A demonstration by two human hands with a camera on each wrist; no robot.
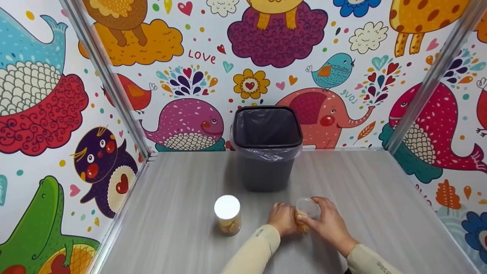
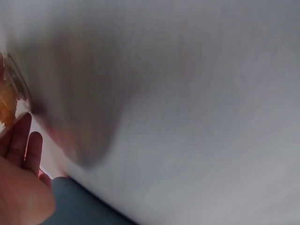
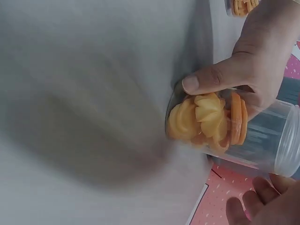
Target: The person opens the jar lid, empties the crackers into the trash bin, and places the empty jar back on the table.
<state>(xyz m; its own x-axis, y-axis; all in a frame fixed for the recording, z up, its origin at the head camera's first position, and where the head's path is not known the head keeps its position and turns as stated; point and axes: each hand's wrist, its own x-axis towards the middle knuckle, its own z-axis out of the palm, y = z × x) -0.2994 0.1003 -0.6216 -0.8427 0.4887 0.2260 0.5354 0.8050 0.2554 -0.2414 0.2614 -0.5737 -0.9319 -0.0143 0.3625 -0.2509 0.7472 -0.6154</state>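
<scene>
A clear lidless jar (image 1: 306, 207) stands on the table, its round mouth facing up. Ridged yellow and orange cookies (image 3: 208, 117) fill its lower part. My left hand (image 1: 282, 219) grips the jar low down, its thumb (image 3: 206, 80) lying against the wall in the right wrist view. Up at the rim, my right hand (image 1: 330, 225) holds the jar between thumb and fingers. The left wrist view catches only part of the hand (image 2: 23, 183) and jar at its left edge. To the left stands a second clear jar (image 1: 229, 224) with a white lid (image 1: 227, 207).
Behind the jars, against the back wall, stands a dark bin (image 1: 266, 171) lined with a clear plastic bag (image 1: 266, 153). Metal posts (image 1: 114, 82) and walls printed with cartoon animals enclose the grey table (image 1: 179, 228).
</scene>
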